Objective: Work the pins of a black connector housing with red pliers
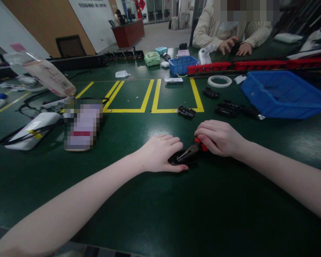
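Green table [96,200] underneath; blue bin [280,94] at far right, beyond the right hand [219,137]. Right fingers wrapped around red-handled pliers [194,149], their nose pointing left over the black part [173,159], partly covering it. Black part held between thumb and fingers of the left hand [162,153]; contact with table: cannot tell. Loose black pieces [227,109] lie beyond both hands.
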Motion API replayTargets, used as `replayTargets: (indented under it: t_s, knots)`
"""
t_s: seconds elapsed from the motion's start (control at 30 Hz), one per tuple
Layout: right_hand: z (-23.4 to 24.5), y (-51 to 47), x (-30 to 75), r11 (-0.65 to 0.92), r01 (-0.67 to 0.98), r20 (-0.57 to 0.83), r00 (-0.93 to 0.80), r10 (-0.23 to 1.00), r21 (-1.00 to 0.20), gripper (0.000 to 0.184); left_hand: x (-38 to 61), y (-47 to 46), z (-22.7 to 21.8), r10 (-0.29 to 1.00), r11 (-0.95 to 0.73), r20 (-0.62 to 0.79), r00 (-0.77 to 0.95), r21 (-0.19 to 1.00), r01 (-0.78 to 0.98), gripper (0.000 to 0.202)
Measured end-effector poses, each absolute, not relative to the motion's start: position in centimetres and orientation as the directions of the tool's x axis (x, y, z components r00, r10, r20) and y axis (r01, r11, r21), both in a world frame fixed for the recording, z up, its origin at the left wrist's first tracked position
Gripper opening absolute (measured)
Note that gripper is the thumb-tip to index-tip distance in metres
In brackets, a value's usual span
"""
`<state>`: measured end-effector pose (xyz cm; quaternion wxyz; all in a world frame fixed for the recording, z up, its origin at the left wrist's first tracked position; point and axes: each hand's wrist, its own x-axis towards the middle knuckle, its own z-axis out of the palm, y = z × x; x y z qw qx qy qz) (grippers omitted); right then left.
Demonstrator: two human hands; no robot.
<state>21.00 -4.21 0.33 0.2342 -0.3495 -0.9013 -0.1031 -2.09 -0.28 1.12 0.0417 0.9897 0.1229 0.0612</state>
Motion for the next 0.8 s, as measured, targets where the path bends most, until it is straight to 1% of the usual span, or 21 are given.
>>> replayTargets:
  t_s: [0.1, 0.27, 0.5, 0.67, 0.8]
  knots:
    - [0.42, -4.28, 20.87, 0.729, 0.684, 0.472, -0.655, 0.590, 0.039, 0.026, -2.09, -0.32, 1.20, 0.238, -0.969, 0.107, 0.965, 0.091, 0.229, 0.042]
    - [0.44, -4.16, 20.96, 0.725, 0.689, 0.447, -0.643, 0.622, -0.019, 0.028, -2.17, -0.39, 1.29, 0.225, -0.972, 0.103, 0.969, 0.097, 0.215, 0.040]
    - [0.30, -3.98, 21.32, 0.723, 0.690, 0.413, -0.652, 0.636, -0.024, 0.034, -2.33, -0.49, 1.31, 0.206, -0.975, 0.088, 0.975, 0.102, 0.197, 0.039]
    - [0.35, -4.26, 21.01, 0.711, 0.703, 0.357, -0.659, 0.662, -0.020, 0.042, -2.27, -0.85, 1.52, 0.247, -0.965, 0.056, 0.968, 0.109, 0.240, 0.037]
    - [0.56, -4.61, 20.49, 0.689, 0.725, 0.292, -0.654, 0.698, -0.021, 0.042, -2.16, -0.99, 1.51, 0.277, -0.956, 0.032, 0.960, 0.107, 0.272, 0.037]
